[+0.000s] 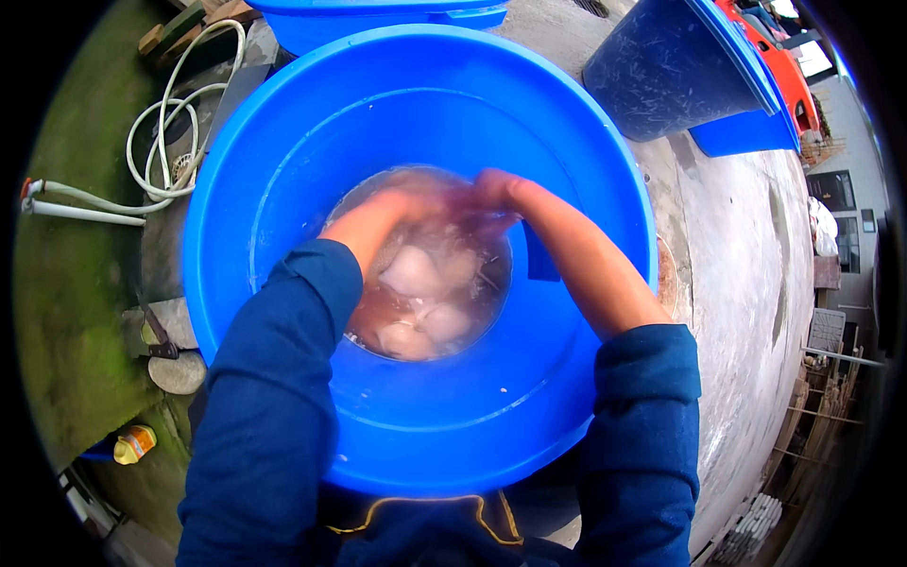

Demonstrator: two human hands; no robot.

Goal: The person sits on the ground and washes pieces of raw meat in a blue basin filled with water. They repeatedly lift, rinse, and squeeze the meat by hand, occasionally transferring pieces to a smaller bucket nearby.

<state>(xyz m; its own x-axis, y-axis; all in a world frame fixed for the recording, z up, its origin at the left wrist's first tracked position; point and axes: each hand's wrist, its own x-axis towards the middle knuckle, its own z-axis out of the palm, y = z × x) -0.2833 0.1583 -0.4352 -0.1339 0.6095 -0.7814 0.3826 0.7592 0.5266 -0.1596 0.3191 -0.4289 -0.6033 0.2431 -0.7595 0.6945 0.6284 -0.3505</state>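
A large round blue tub [453, 416] stands in front of me with murky reddish-brown water [487, 293] in its bottom. Several pale, rounded, soft-looking lumps [413, 271] lie in the water, their kind unclear. Both my arms reach down into the tub, dark blue sleeves pushed up. My left hand [420, 192] is over the far part of the water, smeared by motion. Close beside it on the right, my right hand [491, 197] is blurred too, wrist bent inward. The fingers of both hands are too blurred to show whether they grip anything.
Another blue container [378, 14] stands just beyond the tub. At the far right a dark blue bucket [671, 76] tilts over. A pale hose [161, 142] lies coiled at the left, near a handsaw [161, 335] and a yellow-orange packet [134, 444]. Concrete ground [737, 274] stretches along the right.
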